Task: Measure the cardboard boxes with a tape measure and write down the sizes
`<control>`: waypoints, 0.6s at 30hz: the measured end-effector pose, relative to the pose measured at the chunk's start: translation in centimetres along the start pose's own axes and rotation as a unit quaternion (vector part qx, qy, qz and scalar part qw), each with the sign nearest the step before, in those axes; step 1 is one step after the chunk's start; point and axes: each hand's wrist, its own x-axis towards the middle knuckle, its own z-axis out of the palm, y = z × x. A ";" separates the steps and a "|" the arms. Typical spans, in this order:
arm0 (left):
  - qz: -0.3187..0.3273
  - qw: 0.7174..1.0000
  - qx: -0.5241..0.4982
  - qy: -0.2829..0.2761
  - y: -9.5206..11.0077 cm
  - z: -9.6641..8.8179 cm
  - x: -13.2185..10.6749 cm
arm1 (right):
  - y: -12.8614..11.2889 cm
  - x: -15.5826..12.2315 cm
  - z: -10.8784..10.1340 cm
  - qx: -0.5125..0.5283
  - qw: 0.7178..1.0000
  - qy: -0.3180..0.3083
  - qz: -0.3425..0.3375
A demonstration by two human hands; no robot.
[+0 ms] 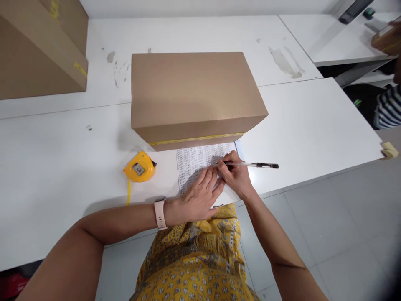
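Note:
A sheet of paper covered in rows of small writing lies at the table's front edge, its far end running up to a cardboard box. My left hand rests flat across the sheet with its fingers stretched out. In my right hand is a pen with a clear barrel and black end, its tip at the paper beside my left fingertips. Just beyond the paper stands the closed brown cardboard box, with yellow tape along its near side. To the left sits a yellow tape measure, its blade partly pulled out towards me.
Another large cardboard box occupies the table's back left. The white table ends at a front edge above the tiled floor. At the far right, a person's striped sleeve shows near a second table.

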 end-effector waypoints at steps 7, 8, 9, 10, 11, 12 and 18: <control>-0.005 1.000 -0.003 0.001 0.0 0.3 -0.1 | 0.1 -0.1 0.0 0.010 1.000 0.005 0.001; -0.003 1.000 -0.006 0.001 0.0 0.4 -0.1 | 0.1 -0.1 0.0 0.012 1.000 0.006 0.004; -0.002 1.000 -0.007 0.001 0.0 0.4 -0.1 | 0.0 0.0 0.0 0.015 1.000 0.008 0.006; 0.000 1.000 -0.008 0.002 0.0 0.4 -0.1 | 0.0 0.0 0.0 0.019 1.000 0.011 0.009; 0.000 1.000 -0.008 0.002 0.0 0.4 -0.1 | -0.1 0.0 0.0 0.023 1.000 0.015 0.011; 0.000 1.000 -0.008 0.002 0.0 0.4 -0.1 | -0.1 0.0 0.0 0.025 0.999 0.020 0.012; -0.002 1.000 0.004 -0.004 0.0 0.2 -0.1 | -0.2 0.1 -0.1 0.008 1.000 0.023 0.018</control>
